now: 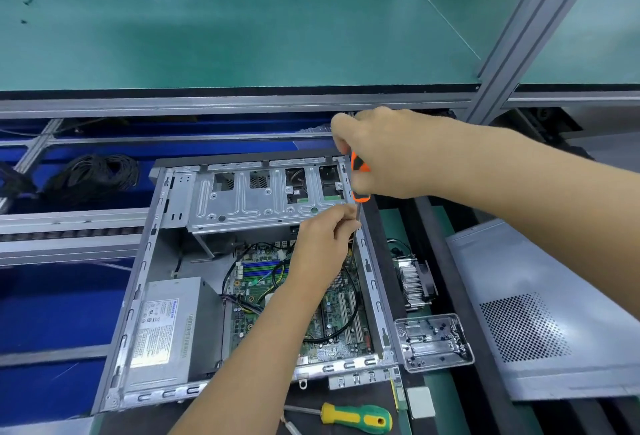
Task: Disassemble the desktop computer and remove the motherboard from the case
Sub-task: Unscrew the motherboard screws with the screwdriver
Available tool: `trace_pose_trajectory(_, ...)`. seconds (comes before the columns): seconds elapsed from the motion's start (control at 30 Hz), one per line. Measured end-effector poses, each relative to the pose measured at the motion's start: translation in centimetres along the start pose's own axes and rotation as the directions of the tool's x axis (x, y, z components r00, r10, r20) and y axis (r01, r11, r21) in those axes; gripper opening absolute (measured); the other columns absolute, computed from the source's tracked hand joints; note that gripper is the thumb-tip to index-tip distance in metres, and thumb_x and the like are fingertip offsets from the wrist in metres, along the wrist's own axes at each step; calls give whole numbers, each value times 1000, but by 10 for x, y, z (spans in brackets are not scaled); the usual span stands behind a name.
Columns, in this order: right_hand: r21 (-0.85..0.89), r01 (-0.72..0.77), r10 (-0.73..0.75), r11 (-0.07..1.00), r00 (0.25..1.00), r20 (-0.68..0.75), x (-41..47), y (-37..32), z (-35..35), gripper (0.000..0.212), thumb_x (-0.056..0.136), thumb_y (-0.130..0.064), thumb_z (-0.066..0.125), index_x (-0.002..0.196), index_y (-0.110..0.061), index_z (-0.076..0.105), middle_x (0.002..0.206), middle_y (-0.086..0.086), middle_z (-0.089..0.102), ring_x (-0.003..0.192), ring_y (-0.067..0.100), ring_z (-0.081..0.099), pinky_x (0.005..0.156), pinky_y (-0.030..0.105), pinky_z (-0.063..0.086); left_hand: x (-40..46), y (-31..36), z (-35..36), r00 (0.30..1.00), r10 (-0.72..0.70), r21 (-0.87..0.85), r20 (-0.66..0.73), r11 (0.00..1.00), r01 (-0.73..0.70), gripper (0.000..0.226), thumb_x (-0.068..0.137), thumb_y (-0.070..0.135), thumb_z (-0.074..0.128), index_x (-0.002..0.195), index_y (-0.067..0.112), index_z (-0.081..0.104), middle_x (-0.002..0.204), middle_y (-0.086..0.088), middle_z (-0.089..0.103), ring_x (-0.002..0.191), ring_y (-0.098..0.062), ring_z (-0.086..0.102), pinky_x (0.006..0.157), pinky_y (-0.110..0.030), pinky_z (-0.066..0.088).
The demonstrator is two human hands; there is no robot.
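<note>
An open desktop case (145, 261) lies flat in front of me. Inside it sit a green motherboard (332, 317) with black cables, a grey power supply (162, 330) at the lower left and a silver drive cage (249, 202) at the far end. My right hand (388, 154) grips an orange-and-black screwdriver (359, 178) upright over the case's far right corner. My left hand (322, 247) pinches the screwdriver's shaft just above the motherboard. The tip is hidden behind my left hand.
A green-and-yellow screwdriver (356, 417) lies near the front edge. A clear parts tray (433, 341) with screws and a finned heatsink (414, 282) sit right of the case. The removed side panel (540, 313) lies far right. A green shelf (242, 36) spans above.
</note>
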State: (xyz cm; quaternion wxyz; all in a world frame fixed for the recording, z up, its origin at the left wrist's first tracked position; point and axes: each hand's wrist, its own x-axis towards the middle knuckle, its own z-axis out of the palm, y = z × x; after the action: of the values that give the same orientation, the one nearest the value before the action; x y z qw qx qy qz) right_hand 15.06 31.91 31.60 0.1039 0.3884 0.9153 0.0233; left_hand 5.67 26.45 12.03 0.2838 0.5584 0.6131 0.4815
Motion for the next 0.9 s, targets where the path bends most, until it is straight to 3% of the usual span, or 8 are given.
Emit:
trace_pose_trajectory(0.2,-162,-114,98,980,990,-105,-1,-8,3,61,84,-75,39,96,-15,33,69,1,29,73,27,39,60,36,35,4,3,0,1000,-7,-5,12,1000,7,9,92,10,64,96,13,72,87,9,72,83,0,63,75,-14,48)
trace_pose_trajectory(0.3,-220,-125,79,967,975,-206,1,-9,2,44,93,-54,51,98,-12,43,66,2,30,71,28,40,56,35,32,6,3,0,1000,-26,15,10,1000,26,7,90,16,68,95,13,72,80,16,67,79,-3,62,75,-20,50)
trace_pose_trajectory(0.43,-39,47,-48,998,998,-33,5,-2,3,27,87,-25,59,106,-15,45,103,6,52,84,27,44,74,37,45,5,2,-2,999,-21,-1,32,1000,21,10,92,15,66,99,13,72,86,13,69,76,1,61,71,-15,48)
trace_pose_trajectory(0.53,-14,39,-38,999,999,35,4,1,4,46,88,-48,60,117,-18,41,105,4,48,90,24,35,80,40,44,4,2,1,998,-18,19,57,1000,16,10,93,14,64,98,13,72,82,20,65,68,6,57,64,-10,41)
trace_pose_trajectory(0.63,-132,-123,110,984,989,-102,1,-4,7,62,85,-74,37,102,-14,37,72,2,34,78,26,36,63,37,36,6,3,4,999,-30,35,29,999,29,3,90,17,68,88,18,70,76,21,64,72,0,59,68,-17,47)
trace_pose_trajectory(0.73,-216,-31,-9,976,983,-182,2,-6,6,43,95,-56,44,99,-13,41,69,4,39,68,27,42,56,34,34,6,1,2,998,-69,-2,14,998,69,16,86,20,73,77,31,64,74,18,66,72,-1,60,69,-16,49)
trace_pose_trajectory(0.83,25,101,-99,995,993,-71,4,3,5,28,88,-34,58,103,-17,42,93,5,54,78,27,51,62,34,40,4,-2,1,999,-27,8,42,1000,27,7,90,13,67,93,17,73,84,14,71,71,0,61,68,-16,48)
trace_pose_trajectory(0.9,78,76,-73,994,997,-35,4,4,3,38,87,-46,61,104,-18,41,90,3,49,81,26,49,65,35,40,3,-2,1,999,-5,54,35,999,3,8,92,13,64,95,13,72,83,11,70,65,0,57,62,-18,44)
